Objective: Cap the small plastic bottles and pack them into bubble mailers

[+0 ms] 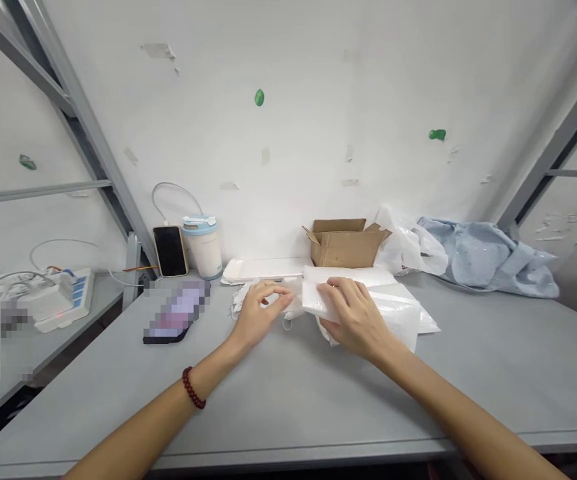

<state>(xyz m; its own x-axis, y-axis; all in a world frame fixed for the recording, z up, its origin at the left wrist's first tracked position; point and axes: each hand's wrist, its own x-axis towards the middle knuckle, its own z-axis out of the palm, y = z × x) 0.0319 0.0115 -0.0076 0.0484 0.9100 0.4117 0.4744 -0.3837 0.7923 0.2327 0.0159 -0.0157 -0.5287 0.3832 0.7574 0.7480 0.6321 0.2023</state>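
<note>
My right hand [353,313] is wrapped round the near left end of a folded white plastic packaging sheet [398,310], which lies crumpled on the desk and spreads out to the right under my wrist. To its left, my left hand [261,310] has thumb and index finger drawn together in a pinch. The fingertips are close to a thin, see-through scrap of plastic [295,303] at the sheet's left end. Whether they grip it cannot be made out. A small pale loop [287,325] lies between the hands, and crumpled white material [241,300] shows behind my left hand.
An open cardboard box [351,248], a white plastic bag [408,243] and a light blue cloth-like bundle [488,257] stand along the wall. Left are a blue-lidded cup [203,250], an upright phone [170,251], a blurred phone [178,312] and a power strip [81,297].
</note>
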